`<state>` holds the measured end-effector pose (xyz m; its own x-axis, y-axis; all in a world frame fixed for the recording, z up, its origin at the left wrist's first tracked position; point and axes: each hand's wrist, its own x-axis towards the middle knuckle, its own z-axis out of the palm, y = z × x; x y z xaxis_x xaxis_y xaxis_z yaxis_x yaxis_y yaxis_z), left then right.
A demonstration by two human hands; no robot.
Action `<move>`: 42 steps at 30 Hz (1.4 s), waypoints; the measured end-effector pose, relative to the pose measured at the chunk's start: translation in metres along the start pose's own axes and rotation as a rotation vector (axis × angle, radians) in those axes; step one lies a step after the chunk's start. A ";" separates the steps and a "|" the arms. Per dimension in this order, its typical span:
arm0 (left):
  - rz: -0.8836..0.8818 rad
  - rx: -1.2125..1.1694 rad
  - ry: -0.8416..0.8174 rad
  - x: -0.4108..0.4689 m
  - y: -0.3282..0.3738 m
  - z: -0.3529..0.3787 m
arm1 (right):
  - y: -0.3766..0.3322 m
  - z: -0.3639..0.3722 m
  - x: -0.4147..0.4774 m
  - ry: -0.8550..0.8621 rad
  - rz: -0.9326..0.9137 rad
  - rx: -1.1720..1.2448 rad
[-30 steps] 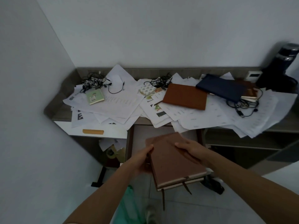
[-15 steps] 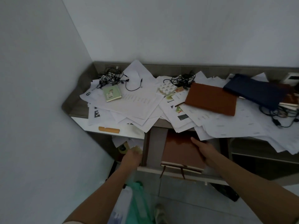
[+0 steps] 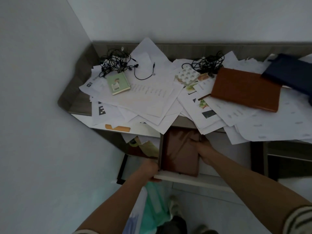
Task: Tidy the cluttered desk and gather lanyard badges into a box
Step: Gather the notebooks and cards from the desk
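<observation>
Left grip (image 3: 152, 169) clamps the drawer (image 3: 194, 180) corner, steadying it; right grip (image 3: 201, 150) settles the notebook (image 3: 179, 154) inside, closure unclear.

One wide-angle camera, worn on the person's head, looks forward and steeply down into a room corner. The cluttered desk (image 3: 77, 102) spans the frame from 9 to 3 o'clock against the far wall (image 3: 185, 17). The open drawer (image 3: 194, 180) sits just below centre, close under the lens. Both forearms enter from the bottom edge, at 7 and 4 o'clock, the left hand (image 3: 149, 168) and right hand (image 3: 204, 152) meeting the drawer. The floor (image 3: 211, 208) shows at 6 o'clock, directly beneath the wearer.
</observation>
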<state>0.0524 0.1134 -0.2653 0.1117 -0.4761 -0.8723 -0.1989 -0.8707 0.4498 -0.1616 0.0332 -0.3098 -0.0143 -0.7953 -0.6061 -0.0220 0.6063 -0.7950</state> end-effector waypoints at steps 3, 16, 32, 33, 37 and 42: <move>0.006 0.042 -0.009 0.003 0.003 0.001 | -0.001 0.007 0.006 0.031 -0.017 -0.317; 0.287 0.617 0.109 -0.005 0.022 -0.011 | -0.029 -0.029 -0.038 -0.108 -0.155 -1.069; 0.920 0.609 0.265 -0.038 0.188 0.058 | -0.153 -0.149 -0.083 0.322 -0.458 -0.862; 0.912 0.623 0.252 -0.034 0.192 0.064 | -0.157 -0.158 -0.079 0.348 -0.445 -0.884; 0.886 0.672 0.190 -0.015 0.210 0.087 | -0.175 -0.183 -0.051 0.382 -0.379 -0.943; 0.810 0.678 0.179 0.007 0.221 0.101 | -0.207 -0.191 -0.002 0.328 -0.512 -1.089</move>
<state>-0.0896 -0.0699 -0.1909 -0.1659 -0.9406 -0.2964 -0.7709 -0.0637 0.6338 -0.3481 -0.0912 -0.1387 -0.0042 -0.9973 -0.0736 -0.9126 0.0339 -0.4074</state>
